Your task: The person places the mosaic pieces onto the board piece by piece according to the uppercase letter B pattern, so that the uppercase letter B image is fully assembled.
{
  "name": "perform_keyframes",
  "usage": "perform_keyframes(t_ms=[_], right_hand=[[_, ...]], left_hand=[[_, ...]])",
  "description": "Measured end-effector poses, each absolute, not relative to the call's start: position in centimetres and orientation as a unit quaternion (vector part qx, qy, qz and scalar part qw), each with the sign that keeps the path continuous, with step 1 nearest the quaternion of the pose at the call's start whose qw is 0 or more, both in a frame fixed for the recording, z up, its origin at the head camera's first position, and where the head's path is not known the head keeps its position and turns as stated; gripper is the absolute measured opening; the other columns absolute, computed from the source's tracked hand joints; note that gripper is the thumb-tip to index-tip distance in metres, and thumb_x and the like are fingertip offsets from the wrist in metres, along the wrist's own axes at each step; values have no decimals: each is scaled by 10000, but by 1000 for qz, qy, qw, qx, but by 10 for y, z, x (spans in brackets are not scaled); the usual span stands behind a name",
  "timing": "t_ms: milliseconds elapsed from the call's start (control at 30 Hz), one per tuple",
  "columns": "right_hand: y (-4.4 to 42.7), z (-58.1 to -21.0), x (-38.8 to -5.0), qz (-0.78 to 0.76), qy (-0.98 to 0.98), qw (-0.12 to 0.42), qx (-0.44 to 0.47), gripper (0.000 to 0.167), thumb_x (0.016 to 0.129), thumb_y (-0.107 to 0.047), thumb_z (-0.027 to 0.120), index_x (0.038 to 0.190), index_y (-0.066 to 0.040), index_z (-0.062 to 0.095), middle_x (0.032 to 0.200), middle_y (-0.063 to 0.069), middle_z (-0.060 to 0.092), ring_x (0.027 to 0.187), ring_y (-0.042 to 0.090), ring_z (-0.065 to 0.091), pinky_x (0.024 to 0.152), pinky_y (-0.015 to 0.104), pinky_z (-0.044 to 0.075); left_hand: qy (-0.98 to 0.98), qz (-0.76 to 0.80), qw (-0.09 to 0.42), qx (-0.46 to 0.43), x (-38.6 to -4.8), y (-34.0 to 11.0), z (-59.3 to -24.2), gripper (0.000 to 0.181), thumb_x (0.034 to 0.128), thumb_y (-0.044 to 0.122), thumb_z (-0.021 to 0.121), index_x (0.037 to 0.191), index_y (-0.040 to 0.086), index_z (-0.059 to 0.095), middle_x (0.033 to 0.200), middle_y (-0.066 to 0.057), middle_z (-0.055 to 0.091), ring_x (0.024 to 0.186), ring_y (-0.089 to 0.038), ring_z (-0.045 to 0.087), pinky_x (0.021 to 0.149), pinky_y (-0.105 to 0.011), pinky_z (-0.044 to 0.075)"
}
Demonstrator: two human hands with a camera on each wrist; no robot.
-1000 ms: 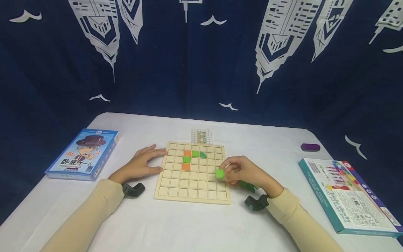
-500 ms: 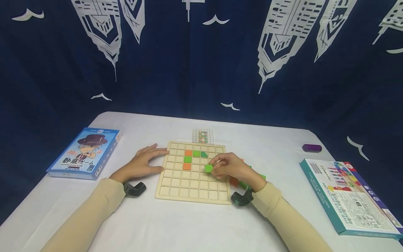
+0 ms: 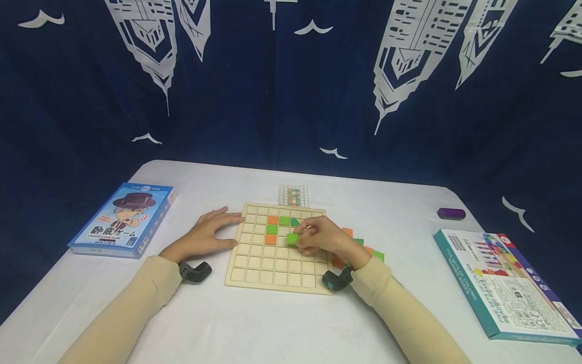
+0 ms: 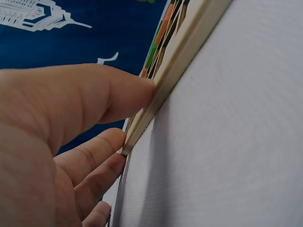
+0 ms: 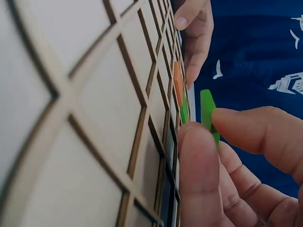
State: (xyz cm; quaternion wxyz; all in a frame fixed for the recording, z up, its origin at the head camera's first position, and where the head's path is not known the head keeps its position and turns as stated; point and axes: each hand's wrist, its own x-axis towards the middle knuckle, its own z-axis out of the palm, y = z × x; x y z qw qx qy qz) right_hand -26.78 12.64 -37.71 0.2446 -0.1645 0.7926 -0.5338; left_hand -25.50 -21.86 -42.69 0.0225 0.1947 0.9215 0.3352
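Observation:
A wooden grid board (image 3: 259, 264) lies on the white table. In its upper part sit two orange squares (image 3: 271, 239), two green squares (image 3: 284, 221) and a dark green quarter-round piece (image 3: 294, 222). My right hand (image 3: 320, 236) pinches a light green square tile (image 5: 207, 111) between thumb and fingers, held just above the board right of the lower orange square. My left hand (image 3: 205, 235) lies with fingers spread at the board's left edge; in the left wrist view its thumb (image 4: 128, 92) and fingertips touch the wooden rim.
Loose orange and green pieces (image 3: 377, 256) lie right of the board, partly behind my right wrist. A printed pattern card (image 3: 293, 195) lies beyond the board. A blue game box (image 3: 123, 220) is at left; a teal-edged box (image 3: 504, 283) and purple cylinder (image 3: 451, 213) are at right.
My right hand has moved left over the board with the green tile, from the right edge toward the middle columns. My left hand has stayed at the board's edge.

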Motion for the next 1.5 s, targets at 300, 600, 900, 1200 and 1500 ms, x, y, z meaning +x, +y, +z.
perform_keyframes(t_ms=[300, 600, 900, 1200, 1500], right_hand=[[112, -379, -271, -487, 826, 221, -177, 223, 937, 45, 760, 1152, 77, 711, 811, 37, 735, 650, 121, 707, 672, 285, 653], [104, -381, -274, -444, 850, 203, -195, 222, 930, 28, 786, 1142, 69, 731, 803, 40, 730, 659, 109, 690, 645, 279, 644], [101, -381, -274, -432, 859, 197, -192, 222, 918, 42, 800, 1132, 61, 742, 765, 24, 694, 622, 105, 661, 628, 272, 631], [103, -382, -275, -441, 848, 216, -199, 276, 919, 42, 781, 1189, 75, 734, 757, 7, 671, 608, 107, 648, 637, 263, 612], [121, -380, -277, -532, 766, 288, -216, 357, 966, 10, 713, 1305, 116, 673, 890, 16, 679, 724, 145, 614, 682, 235, 580]], left_hand=[[919, 338, 20, 201, -257, -219, -429, 666, 937, 319, 780, 1545, 112, 603, 1660, -147, 494, 1632, -452, 191, 1283, -701, 99], [919, 338, 21, 202, -258, -217, -426, 667, 937, 327, 786, 1542, 110, 606, 1658, -145, 497, 1631, -454, 192, 1282, -703, 101], [918, 340, 19, 203, -256, -216, -425, 671, 928, 330, 792, 1532, 100, 614, 1648, -154, 506, 1629, -462, 198, 1285, -697, 103], [919, 338, 20, 201, -256, -215, -424, 668, 932, 320, 790, 1536, 99, 610, 1654, -148, 501, 1631, -455, 195, 1285, -701, 97], [919, 339, 20, 202, -255, -219, -426, 662, 936, 306, 781, 1538, 97, 605, 1655, -151, 498, 1632, -458, 187, 1286, -697, 96]])
